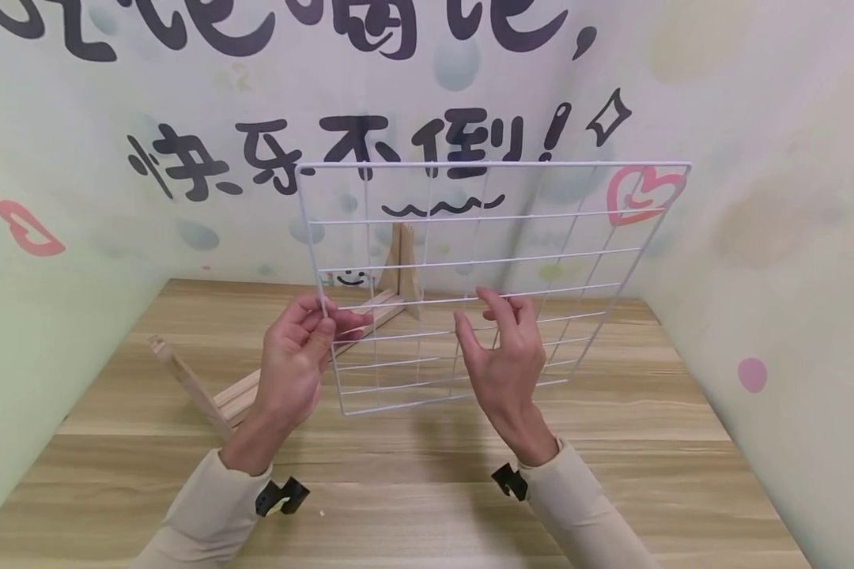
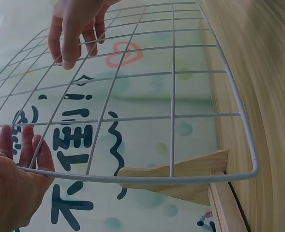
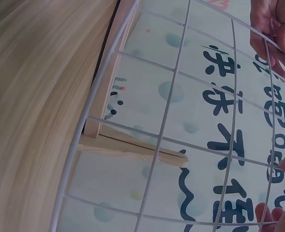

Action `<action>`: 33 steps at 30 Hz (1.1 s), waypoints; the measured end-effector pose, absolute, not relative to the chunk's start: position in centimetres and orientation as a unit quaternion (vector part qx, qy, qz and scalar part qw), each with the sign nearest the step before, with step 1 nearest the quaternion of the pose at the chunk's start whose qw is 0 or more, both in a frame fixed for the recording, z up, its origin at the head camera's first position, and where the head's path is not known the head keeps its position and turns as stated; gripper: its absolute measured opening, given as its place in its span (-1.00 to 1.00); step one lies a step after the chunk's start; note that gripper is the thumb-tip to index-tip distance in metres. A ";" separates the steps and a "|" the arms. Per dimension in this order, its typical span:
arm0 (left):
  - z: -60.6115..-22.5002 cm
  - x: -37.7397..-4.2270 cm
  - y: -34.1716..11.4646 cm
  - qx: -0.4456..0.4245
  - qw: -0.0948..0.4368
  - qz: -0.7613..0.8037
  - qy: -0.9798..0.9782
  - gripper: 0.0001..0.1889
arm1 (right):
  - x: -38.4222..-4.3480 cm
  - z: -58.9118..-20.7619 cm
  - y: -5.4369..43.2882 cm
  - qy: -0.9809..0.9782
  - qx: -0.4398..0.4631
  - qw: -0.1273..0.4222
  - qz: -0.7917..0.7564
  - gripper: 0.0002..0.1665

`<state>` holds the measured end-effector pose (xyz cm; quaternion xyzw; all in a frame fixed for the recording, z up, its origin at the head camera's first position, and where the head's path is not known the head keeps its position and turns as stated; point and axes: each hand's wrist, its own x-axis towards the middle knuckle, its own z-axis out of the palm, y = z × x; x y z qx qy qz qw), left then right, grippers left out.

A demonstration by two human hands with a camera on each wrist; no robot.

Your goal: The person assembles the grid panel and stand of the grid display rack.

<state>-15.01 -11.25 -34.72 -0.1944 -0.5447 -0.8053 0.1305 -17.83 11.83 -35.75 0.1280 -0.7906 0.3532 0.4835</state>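
Observation:
A white wire grid panel [image 1: 494, 164] is held up above the table, tilted, in the middle of the head view. My left hand [image 1: 295, 356] grips its left side wire, thumb in front and fingers behind. In the left wrist view, the rim wire [image 2: 132, 179] crosses that hand [image 2: 14, 181]. My right hand [image 1: 507, 356] is at the panel's lower middle, thumb and fingers spread and slightly bent near the wires. Whether its fingertips touch the wires, I cannot tell. Behind the panel, a wooden stand [image 1: 192, 387] has two end pieces joined by a rail, partly hidden by my left hand.
The wood-grain table [image 1: 398, 482] runs back to a white wall [image 1: 270, 221] with black lettering and painted hearts. Another wall [image 1: 790, 261] closes the right side. A tiny white speck [image 1: 322, 514] lies near the left sleeve.

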 end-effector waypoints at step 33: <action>-34.7 -14.7 -11.5 -0.224 0.143 -0.776 -0.571 -0.84 | -17.5 -34.9 11.9 -0.787 0.122 0.487 0.360 -0.66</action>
